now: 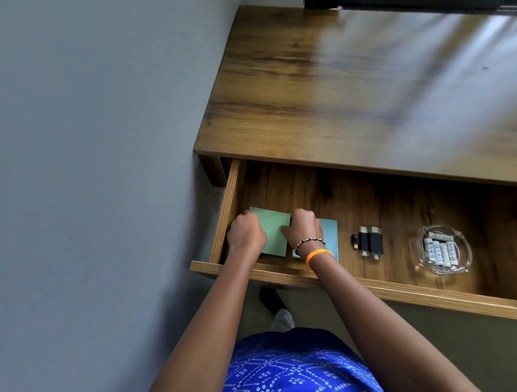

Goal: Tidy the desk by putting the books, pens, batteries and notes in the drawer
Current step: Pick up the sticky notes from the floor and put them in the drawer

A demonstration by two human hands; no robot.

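The wooden drawer (365,290) is pulled out under the desk top (343,96). Inside it at the left lies a green pad of notes (275,228), with a blue pad (330,233) just to its right. My left hand (245,232) holds the green pad's left edge with curled fingers. My right hand (304,228) grips its right edge and lies over part of the blue pad. Further right in the drawer are black adapters (370,242) and a clear glass dish (419,254) with several white batteries (440,252).
A grey wall (91,160) runs close along the desk's left side. The drawer's left wall (226,212) is right beside my left hand. A foot in a dark shoe (272,302) shows on the floor below the drawer front.
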